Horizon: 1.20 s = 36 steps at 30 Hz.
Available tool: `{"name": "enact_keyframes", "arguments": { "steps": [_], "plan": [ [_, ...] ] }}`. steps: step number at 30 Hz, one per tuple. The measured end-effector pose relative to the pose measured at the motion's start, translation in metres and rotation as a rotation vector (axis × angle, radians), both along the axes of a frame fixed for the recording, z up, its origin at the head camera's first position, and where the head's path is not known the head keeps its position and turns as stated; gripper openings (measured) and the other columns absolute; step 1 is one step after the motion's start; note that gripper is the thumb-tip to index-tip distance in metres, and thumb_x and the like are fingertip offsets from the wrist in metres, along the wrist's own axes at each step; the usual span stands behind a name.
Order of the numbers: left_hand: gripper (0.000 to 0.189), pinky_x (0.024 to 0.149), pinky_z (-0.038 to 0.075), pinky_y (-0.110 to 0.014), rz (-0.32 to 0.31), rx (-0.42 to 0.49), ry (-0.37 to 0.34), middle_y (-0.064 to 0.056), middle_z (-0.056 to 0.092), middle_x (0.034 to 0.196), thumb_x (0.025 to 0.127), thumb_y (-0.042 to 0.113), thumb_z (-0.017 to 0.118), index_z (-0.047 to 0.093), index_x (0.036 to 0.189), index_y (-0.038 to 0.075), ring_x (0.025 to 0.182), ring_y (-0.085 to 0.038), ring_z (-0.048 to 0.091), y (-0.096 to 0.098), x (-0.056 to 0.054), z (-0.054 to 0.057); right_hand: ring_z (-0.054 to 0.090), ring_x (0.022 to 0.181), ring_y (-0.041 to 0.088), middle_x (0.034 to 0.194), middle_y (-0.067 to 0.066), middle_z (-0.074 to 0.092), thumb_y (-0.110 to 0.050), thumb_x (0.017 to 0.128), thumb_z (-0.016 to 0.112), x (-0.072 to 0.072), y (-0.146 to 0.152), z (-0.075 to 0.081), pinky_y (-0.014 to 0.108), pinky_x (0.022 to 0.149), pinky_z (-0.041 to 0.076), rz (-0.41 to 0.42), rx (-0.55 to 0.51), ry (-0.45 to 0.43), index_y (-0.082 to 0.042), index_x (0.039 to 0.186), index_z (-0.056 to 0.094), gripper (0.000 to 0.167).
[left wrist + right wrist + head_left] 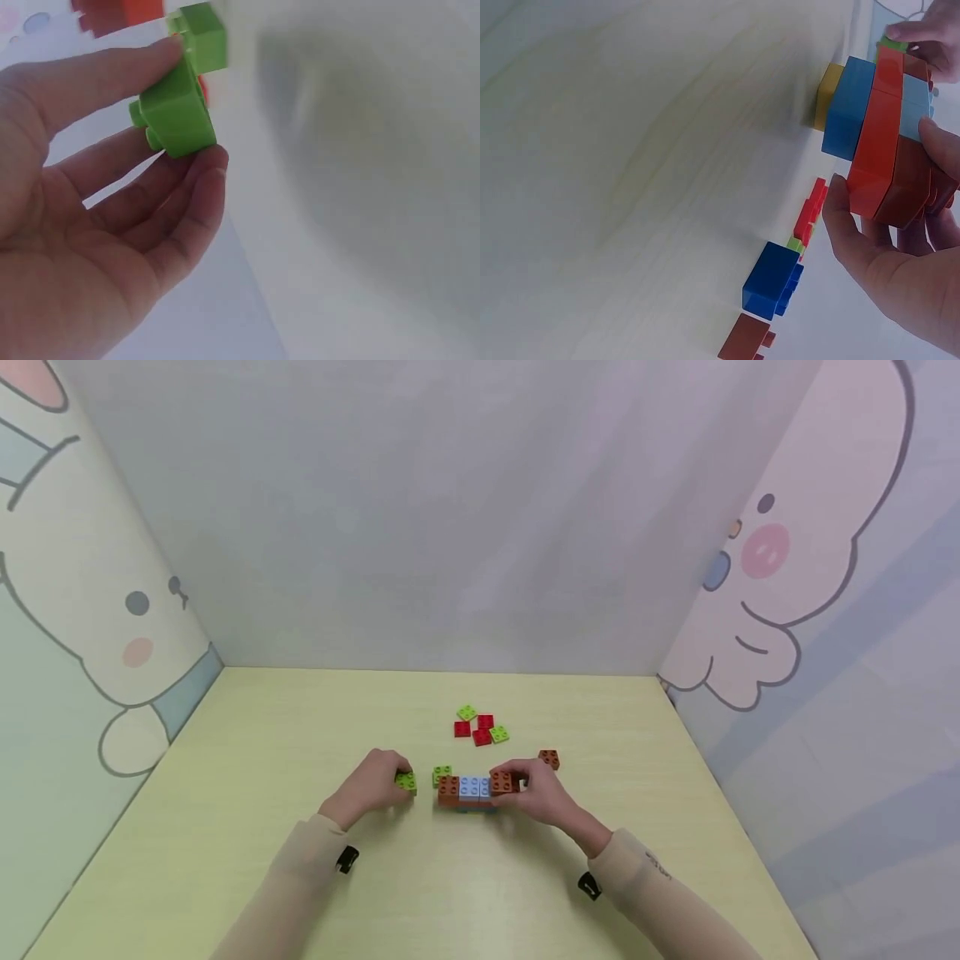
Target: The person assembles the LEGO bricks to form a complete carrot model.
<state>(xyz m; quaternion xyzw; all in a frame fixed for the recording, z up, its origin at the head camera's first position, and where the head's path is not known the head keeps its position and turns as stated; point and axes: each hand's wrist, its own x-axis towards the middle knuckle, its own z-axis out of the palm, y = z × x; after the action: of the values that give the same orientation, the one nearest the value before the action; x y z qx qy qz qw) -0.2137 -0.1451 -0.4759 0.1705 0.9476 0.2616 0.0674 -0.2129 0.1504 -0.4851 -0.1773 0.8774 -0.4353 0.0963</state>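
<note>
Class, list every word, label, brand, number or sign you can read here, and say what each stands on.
Readable texts: none.
Too small to read: dark lettering on the right sleeve.
The bricks show no legible text.

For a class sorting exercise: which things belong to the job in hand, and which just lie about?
In the job:
square green plastic brick, in the left hand
long red, brown and blue plastic brick stack, in the right hand

Seemingly lying about:
three square red plastic bricks
three square green plastic bricks
boxy navy plastic brick
square brown plastic brick
</note>
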Motion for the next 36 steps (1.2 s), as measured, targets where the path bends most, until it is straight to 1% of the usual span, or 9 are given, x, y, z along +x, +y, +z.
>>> {"name": "enact_keyframes", "arguments": {
  "steps": [3,6,14,17,21,24,27,31,36],
  "plan": [
    [0.020,0.072,0.047,-0.036,0.008,0.023,0.024,-0.002,0.066,0.089,0.074,0.013,0.080,0.073,0.092,0.005,0.077,-0.015,0.054,0.002,0.000,0.010,0.055,0.090,0.017,0.105,-0.004,0.064,-0.019,0.074,0.084,-0.001,0.000,-0.001,0.041,0.079,0.047,0.000,0.003,-0.006,-0.010,0.111,0.071,0.040],
    [0.021,0.074,0.047,-0.036,0.011,0.056,0.044,0.000,0.064,0.088,0.075,0.013,0.079,0.073,0.094,0.005,0.078,-0.015,0.055,0.008,0.001,0.017,0.055,0.090,0.017,0.105,-0.005,0.064,-0.019,0.074,0.084,-0.001,0.000,-0.001,0.040,0.079,0.047,0.002,0.003,-0.009,-0.010,0.111,0.071,0.040],
    [0.031,0.074,0.047,-0.034,-0.016,0.120,0.096,0.001,0.063,0.089,0.078,0.016,0.079,0.072,0.105,0.003,0.082,-0.016,0.057,0.026,0.005,0.024,0.056,0.089,0.016,0.104,-0.006,0.064,-0.020,0.074,0.084,-0.001,0.001,0.000,0.037,0.077,0.047,0.002,0.002,-0.008,-0.010,0.111,0.071,0.041],
    [0.033,0.074,0.048,-0.034,-0.036,0.142,0.124,-0.001,0.064,0.093,0.078,0.016,0.079,0.071,0.107,0.002,0.085,-0.017,0.059,0.034,0.008,0.025,0.056,0.089,0.016,0.104,-0.006,0.064,-0.020,0.074,0.084,-0.001,0.001,0.000,0.038,0.077,0.047,0.004,0.000,-0.006,-0.010,0.111,0.071,0.041],
    [0.035,0.075,0.049,-0.035,-0.061,0.176,0.136,-0.004,0.065,0.096,0.079,0.015,0.079,0.070,0.110,0.001,0.087,-0.017,0.059,0.043,0.011,0.024,0.056,0.089,0.016,0.104,-0.005,0.064,-0.022,0.074,0.084,-0.001,0.001,0.000,0.037,0.077,0.047,0.007,-0.001,-0.006,-0.012,0.111,0.071,0.041],
    [0.037,0.079,0.049,-0.037,-0.066,0.187,0.123,-0.005,0.064,0.099,0.079,0.016,0.078,0.069,0.112,0.000,0.090,-0.019,0.059,0.050,0.012,0.023,0.056,0.088,0.017,0.104,-0.004,0.064,-0.022,0.075,0.083,-0.001,0.001,0.000,0.035,0.075,0.047,0.013,-0.004,-0.003,-0.011,0.111,0.071,0.040],
    [0.038,0.080,0.048,-0.037,-0.085,0.178,0.120,-0.006,0.064,0.100,0.080,0.016,0.077,0.069,0.113,0.000,0.092,-0.019,0.058,0.055,0.012,0.021,0.056,0.087,0.016,0.103,-0.004,0.064,-0.021,0.075,0.083,-0.001,0.001,0.001,0.033,0.074,0.047,0.012,-0.004,-0.009,-0.009,0.112,0.071,0.041],
    [0.038,0.076,0.048,-0.034,-0.117,0.165,0.115,-0.005,0.064,0.100,0.080,0.017,0.077,0.069,0.113,0.001,0.088,-0.017,0.056,0.060,0.012,0.020,0.057,0.087,0.015,0.103,-0.006,0.065,-0.020,0.075,0.083,-0.001,0.000,0.000,0.033,0.075,0.048,0.011,0.004,-0.009,-0.009,0.112,0.071,0.041],
    [0.036,0.076,0.048,-0.032,-0.128,0.169,0.098,-0.004,0.063,0.099,0.079,0.017,0.076,0.070,0.112,0.002,0.088,-0.015,0.055,0.062,0.012,0.018,0.057,0.087,0.015,0.102,-0.005,0.065,-0.020,0.074,0.083,-0.001,0.000,0.000,0.035,0.075,0.048,0.019,-0.002,0.012,-0.008,0.111,0.071,0.040]
  ]
}}
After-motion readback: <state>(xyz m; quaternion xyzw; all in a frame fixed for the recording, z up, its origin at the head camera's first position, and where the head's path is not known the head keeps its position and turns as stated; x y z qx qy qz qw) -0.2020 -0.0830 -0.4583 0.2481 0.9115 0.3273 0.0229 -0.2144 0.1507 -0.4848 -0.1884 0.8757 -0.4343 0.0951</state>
